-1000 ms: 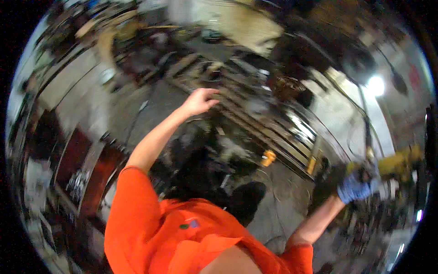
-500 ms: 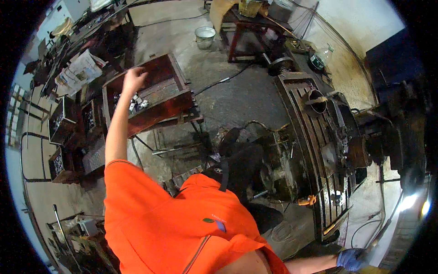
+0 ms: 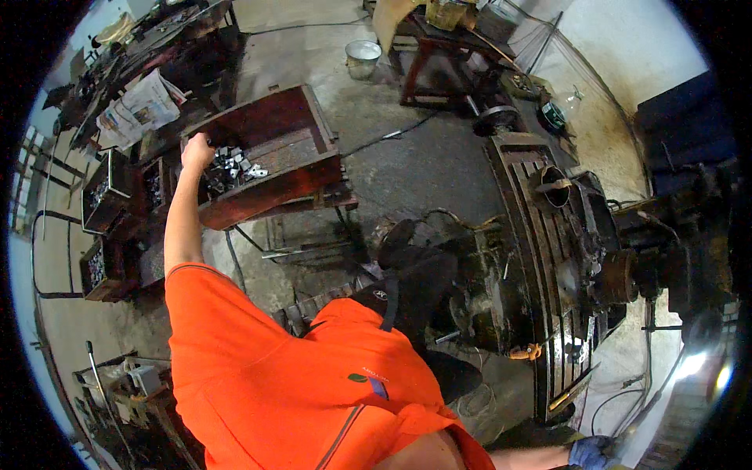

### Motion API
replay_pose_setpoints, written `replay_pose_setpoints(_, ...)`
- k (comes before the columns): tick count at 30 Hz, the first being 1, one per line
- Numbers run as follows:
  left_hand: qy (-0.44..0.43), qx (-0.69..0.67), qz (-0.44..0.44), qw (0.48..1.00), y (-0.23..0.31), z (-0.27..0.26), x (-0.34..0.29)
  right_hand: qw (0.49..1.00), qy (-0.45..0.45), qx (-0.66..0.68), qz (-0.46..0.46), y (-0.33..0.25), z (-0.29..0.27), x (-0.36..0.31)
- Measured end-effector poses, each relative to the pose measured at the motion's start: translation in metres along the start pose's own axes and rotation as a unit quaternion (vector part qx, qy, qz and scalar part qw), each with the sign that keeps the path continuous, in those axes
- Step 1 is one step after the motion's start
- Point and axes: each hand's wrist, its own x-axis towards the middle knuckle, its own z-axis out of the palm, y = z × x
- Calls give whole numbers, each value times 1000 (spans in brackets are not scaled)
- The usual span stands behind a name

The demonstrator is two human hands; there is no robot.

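Note:
My bare left hand (image 3: 197, 152) is stretched out to the left end of a reddish-brown open box (image 3: 274, 188). Its fingers are curled closed at the box's rim, and whatever may be inside them is hidden. Beside that hand, small silvery metal pieces (image 3: 235, 165) lie heaped in the box's left part. At the lower right edge is my right hand (image 3: 591, 453) in a blue glove. Its fingers look curled near the lower end of a dark rod (image 3: 644, 410), but what they grip is not clear.
To the right stands a machine with a long slotted bed (image 3: 540, 258); an orange-brown handle (image 3: 526, 352) lies by it. Smaller boxes of metal parts (image 3: 106, 196) stand left of the large box. A metal bucket (image 3: 363, 59) sits on the floor beyond.
My left hand has moved from above the metal pieces back to the left end of the box, uncovering more of the heap. The view has shifted slightly; my right hand stays low at the right.

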Motion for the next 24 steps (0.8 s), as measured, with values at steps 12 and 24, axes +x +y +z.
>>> replay_pose_setpoints(12,-47,114,-5,992,31,29,2,952,-108,94,271,108,-49,-9)
replay_pose_setpoints(24,-76,45,-85,992,53,13,-1,967,-161,17,198,94,-39,22)
